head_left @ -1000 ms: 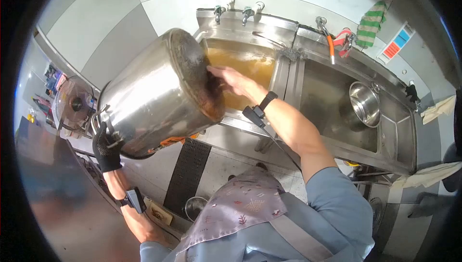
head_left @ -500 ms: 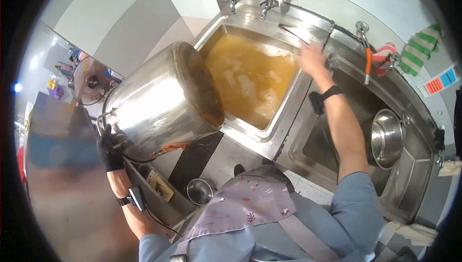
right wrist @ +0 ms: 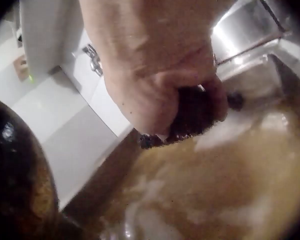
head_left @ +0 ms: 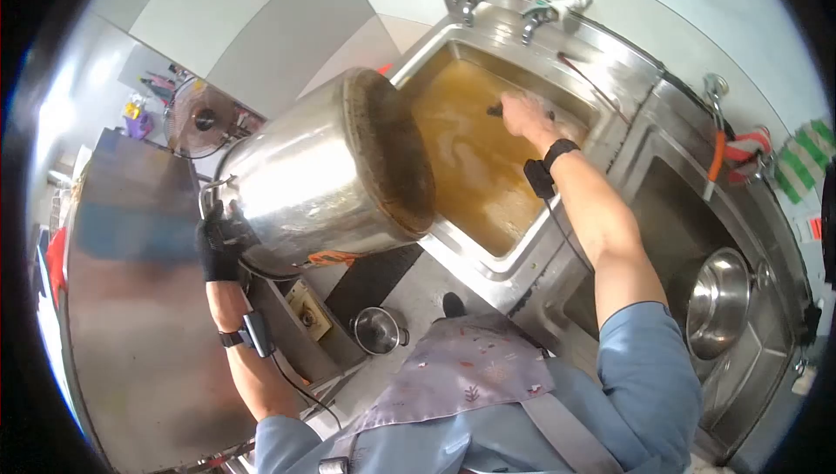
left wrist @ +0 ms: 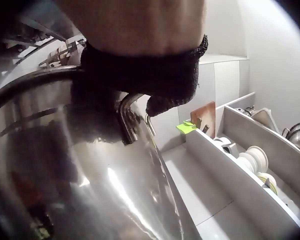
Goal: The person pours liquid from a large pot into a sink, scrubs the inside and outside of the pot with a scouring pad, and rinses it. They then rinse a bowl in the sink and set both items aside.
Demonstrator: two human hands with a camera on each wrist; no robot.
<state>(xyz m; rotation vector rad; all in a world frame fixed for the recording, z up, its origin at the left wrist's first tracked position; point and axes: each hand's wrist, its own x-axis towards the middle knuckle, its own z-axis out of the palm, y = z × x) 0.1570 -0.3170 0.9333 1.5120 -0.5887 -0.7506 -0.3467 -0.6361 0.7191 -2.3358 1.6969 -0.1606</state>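
A big stainless steel stockpot (head_left: pixel 305 174) lies tilted on its side, its dark, scorched base turned toward the left sink basin (head_left: pixel 514 267). My left hand (head_left: pixel 219 243), in a black glove, grips the pot by its side handle (left wrist: pixel 126 117). Bare, my right hand (head_left: pixel 527 117) is over the basin's cloudy yellow-brown water (head_left: pixel 461 147). Its fingers curl round a dark steel wool scourer (right wrist: pixel 195 115), which pokes out on both sides of the hand. In the right wrist view the pot's blackened base (right wrist: pixel 15 165) shows at the left edge.
Two taps (head_left: pixel 540 14) stand behind the basin. The right basin holds a steel bowl (head_left: pixel 719 300). A small pot (head_left: pixel 379 330) is low by my feet, a metal-topped counter (head_left: pixel 131 300) on my left. A fan (head_left: pixel 205 119) stands beyond the stockpot.
My right hand left the pot's base, reached to the divider between the basins, took the scourer there and came back left over the water. The left hand kept its grip; the view turned left.
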